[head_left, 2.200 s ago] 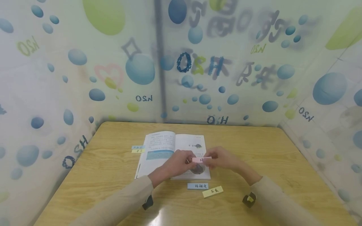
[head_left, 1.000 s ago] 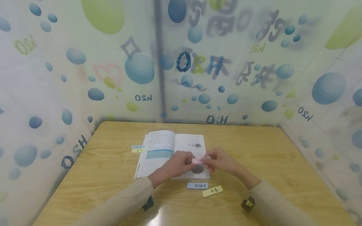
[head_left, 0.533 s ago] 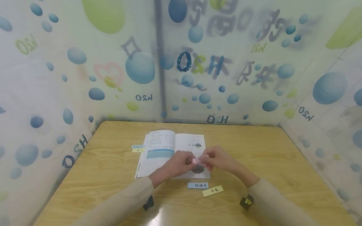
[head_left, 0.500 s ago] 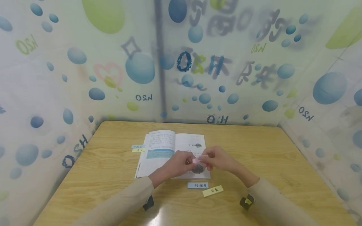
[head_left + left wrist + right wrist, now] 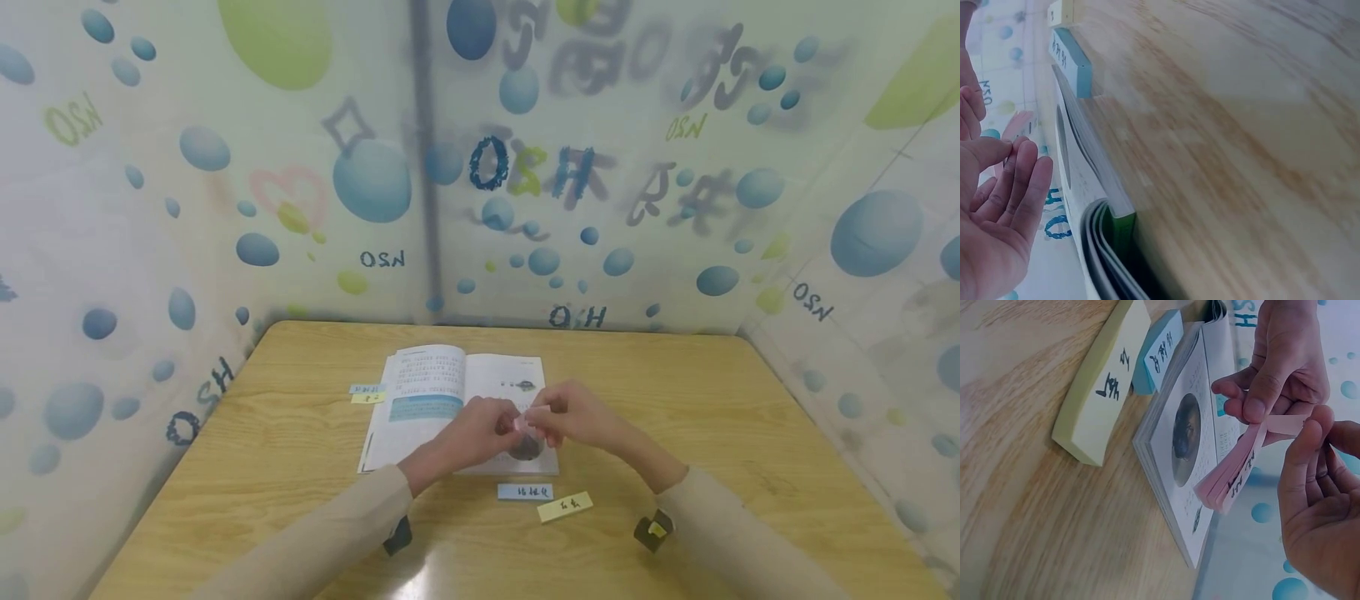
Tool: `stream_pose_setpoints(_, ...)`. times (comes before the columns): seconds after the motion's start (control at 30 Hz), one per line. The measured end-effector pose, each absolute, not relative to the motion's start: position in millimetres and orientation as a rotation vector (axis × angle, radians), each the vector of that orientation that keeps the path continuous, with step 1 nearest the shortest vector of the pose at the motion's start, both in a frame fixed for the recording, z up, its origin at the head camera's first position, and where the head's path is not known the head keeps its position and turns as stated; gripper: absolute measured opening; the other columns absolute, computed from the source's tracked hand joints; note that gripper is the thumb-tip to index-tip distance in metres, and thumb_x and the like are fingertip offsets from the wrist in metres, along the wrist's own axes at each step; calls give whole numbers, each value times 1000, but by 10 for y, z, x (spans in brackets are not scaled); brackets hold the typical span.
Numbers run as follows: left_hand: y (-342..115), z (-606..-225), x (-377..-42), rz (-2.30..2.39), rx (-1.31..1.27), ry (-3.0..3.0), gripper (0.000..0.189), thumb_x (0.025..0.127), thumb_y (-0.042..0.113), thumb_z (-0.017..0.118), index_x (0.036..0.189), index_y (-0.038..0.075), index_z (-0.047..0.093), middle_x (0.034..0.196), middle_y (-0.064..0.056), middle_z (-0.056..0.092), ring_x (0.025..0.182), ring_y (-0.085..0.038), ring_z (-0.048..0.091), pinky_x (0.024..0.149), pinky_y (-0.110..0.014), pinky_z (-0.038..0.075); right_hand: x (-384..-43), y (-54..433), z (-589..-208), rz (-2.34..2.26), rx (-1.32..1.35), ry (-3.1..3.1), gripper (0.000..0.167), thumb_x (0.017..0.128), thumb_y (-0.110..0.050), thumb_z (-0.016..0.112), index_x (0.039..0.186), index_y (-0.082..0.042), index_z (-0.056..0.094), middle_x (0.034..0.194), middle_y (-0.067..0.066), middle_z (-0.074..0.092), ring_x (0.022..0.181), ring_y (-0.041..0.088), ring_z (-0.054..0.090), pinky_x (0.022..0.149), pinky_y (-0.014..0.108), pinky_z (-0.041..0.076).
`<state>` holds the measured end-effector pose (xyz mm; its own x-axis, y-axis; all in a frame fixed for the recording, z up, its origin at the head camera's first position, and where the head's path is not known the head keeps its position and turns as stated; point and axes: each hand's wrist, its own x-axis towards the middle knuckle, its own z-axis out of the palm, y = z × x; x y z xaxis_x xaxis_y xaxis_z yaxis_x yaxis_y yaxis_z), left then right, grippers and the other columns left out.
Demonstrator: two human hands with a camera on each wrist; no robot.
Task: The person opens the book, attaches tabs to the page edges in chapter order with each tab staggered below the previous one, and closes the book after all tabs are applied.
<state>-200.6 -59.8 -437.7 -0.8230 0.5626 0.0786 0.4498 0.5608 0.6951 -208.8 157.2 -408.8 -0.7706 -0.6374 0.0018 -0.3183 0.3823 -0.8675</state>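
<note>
Above an open book (image 5: pixel 420 446), both hands hold a pad of pink sticky notes (image 5: pixel 1229 472) with dark handwriting on it. My left hand (image 5: pixel 480 433) pinches the pad at one end between thumb and fingers. Thumb and forefinger of my right hand (image 5: pixel 581 417) pinch the end of a pink strip (image 5: pixel 1285 424), which stretches away from the fanned pad in the right wrist view. In the left wrist view, my left hand (image 5: pixel 997 194) partly hides the pink paper. A blue sticky-note pad (image 5: pixel 525 492) and a yellow one (image 5: pixel 565 507), both handwritten, lie in front of the book.
Blue (image 5: pixel 366 389) and yellow sticky tabs (image 5: pixel 367 398) stick out from the book's left edge. The wooden table (image 5: pixel 247 500) meets patterned curtain-like walls (image 5: pixel 360 308) at the back and sides.
My right hand has shifted slightly left and up, closer to my left hand. The pink pad's written face, visible earlier in the head view, is now mostly covered. The other pads stay put.
</note>
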Motion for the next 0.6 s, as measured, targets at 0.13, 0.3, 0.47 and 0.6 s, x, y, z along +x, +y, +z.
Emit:
stream_pose_setpoints(0.13, -580, -4347, -2008, 1093, 806, 2649, 6, 95, 17, 73, 99, 12, 71, 80, 10, 67, 71, -5, 62, 63, -23, 52, -2080, 1575, -4044, -1327, -808, 2338, 23, 101, -17, 66, 89, 2, 70, 74, 15, 66, 61, 19, 60, 58, 36, 56)
stream_pose_setpoints(0.3, -598, -4321, -1980, 1080, 742, 2649, 7, 94, 17, 74, 96, 11, 70, 74, 9, 64, 64, -9, 60, 56, -24, 48, -2072, 1633, -3913, -1353, -773, 2354, 23, 101, -20, 66, 91, 0, 71, 71, 8, 64, 62, 20, 60, 58, 32, 53)
stream_pose_setpoints(0.47, -630, -4302, -1958, 1064, 710, 2647, 13, 94, 19, 75, 104, 12, 72, 78, 11, 65, 69, -8, 61, 60, -25, 51, -2120, 1814, -3795, -1403, -710, 2394, 22, 101, -26, 67, 91, -6, 71, 74, 11, 64, 64, 23, 60, 59, 32, 53)
stream_pose_setpoints(0.6, -645, -4307, -1955, 1049, 692, 2658, 18, 94, 22, 75, 108, 12, 72, 81, 11, 65, 72, -8, 61, 63, -26, 51, -2187, 1999, -3834, -1417, -639, 2435, 23, 101, -28, 67, 90, -8, 71, 78, 18, 65, 65, 24, 62, 62, 37, 56)
